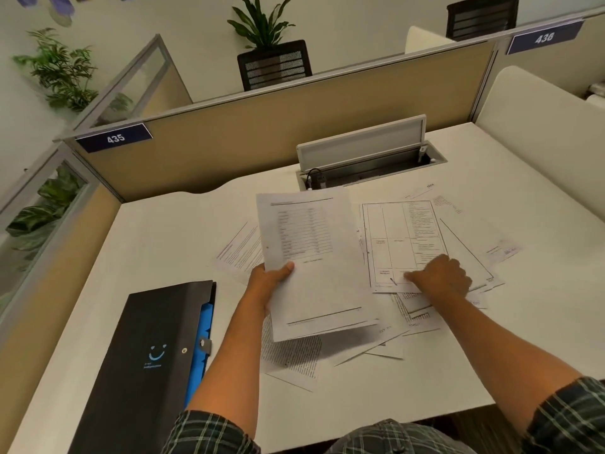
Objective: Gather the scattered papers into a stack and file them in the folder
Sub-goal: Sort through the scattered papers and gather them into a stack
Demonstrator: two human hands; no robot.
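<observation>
Since these sheets are light, floppy and slippery, the left hand [273, 278] pinches its raised sheaf [311, 257] at the lower edge, while at centre right the right hand [440, 275], fingers curled, presses the gridded sheet [404, 237].

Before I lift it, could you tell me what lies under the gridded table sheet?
Under the white gridded table sheet, overlapping printed paper sheets poke out below; their covered text cannot be read.
</observation>
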